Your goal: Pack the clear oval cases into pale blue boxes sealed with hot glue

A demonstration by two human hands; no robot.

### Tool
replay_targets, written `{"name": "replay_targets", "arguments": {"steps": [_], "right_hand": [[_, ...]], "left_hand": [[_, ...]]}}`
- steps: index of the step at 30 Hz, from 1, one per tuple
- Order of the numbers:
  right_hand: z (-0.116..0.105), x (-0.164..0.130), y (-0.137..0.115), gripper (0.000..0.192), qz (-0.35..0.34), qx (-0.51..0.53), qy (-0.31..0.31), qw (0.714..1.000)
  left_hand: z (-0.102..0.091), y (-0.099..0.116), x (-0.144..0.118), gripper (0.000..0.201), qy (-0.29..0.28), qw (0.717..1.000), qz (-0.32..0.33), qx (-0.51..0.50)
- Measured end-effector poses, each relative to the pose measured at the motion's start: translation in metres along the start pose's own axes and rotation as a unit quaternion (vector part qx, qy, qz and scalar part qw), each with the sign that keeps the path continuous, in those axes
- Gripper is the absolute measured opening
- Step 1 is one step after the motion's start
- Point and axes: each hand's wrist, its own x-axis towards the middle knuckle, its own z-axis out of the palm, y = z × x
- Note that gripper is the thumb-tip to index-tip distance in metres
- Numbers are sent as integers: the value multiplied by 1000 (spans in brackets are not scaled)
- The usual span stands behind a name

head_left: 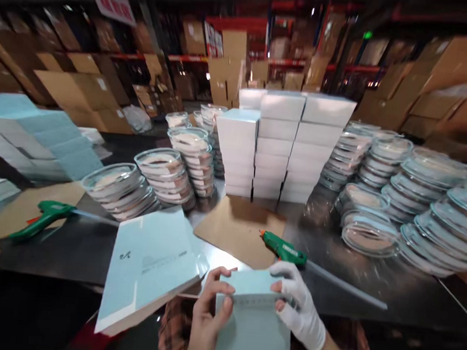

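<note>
Both my hands hold a pale blue box (253,324) close to me at the table's front edge. My bare left hand (208,314) grips its left side, thumb on the top face. My right hand (301,306), in a white glove, grips its right side near the top flap. A green glue gun (284,249) lies on the dark table just beyond my right hand, on the edge of a brown cardboard sheet (239,227). A stack of flat pale blue box blanks (147,265) leans at my left.
White boxes (280,146) are stacked at the table's middle back. Stacks of clear lidded round dishes stand left (168,175) and right (419,197). A second green glue gun (44,218) lies at the left. Cardboard cartons and shelving fill the background.
</note>
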Motion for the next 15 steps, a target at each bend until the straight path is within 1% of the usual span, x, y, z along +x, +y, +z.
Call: {"name": "replay_targets", "arguments": {"steps": [1,2,4,6,8,9,11,12,13,14,15], "right_hand": [[3,1,3,17,3,-4,19,1000],[5,3,6,16,3,-7,25,1000],[2,13,10,18,-9,-15,3,1000],[-5,26,8,34,-24,-46,-43,998],[-13,40,2,52,-42,-95,-108,989],[-16,46,-2,54,-46,-115,-145,982],[-20,57,-7,46,-41,-122,-212,969],[-22,60,-9,39,-29,-113,-232,966],[-22,62,-8,36,-11,-99,-230,968],[-21,60,-6,39,14,-78,-203,976],[-19,56,-2,52,48,-51,-158,985]], "left_hand": [[1,-1,1,30,12,1000,-11,-13],[2,0,3,32,20,999,-22,-20],[3,5,8,37,24,999,-39,-11],[4,12,12,40,18,999,-38,16],[7,19,13,41,14,999,-19,34],[9,21,13,40,13,999,-9,36],[12,23,13,40,7,999,0,39],[12,24,13,40,4,999,1,40],[11,25,14,41,9,999,1,42],[9,27,17,42,26,999,-2,43],[6,29,21,43,51,998,-9,42]]}}
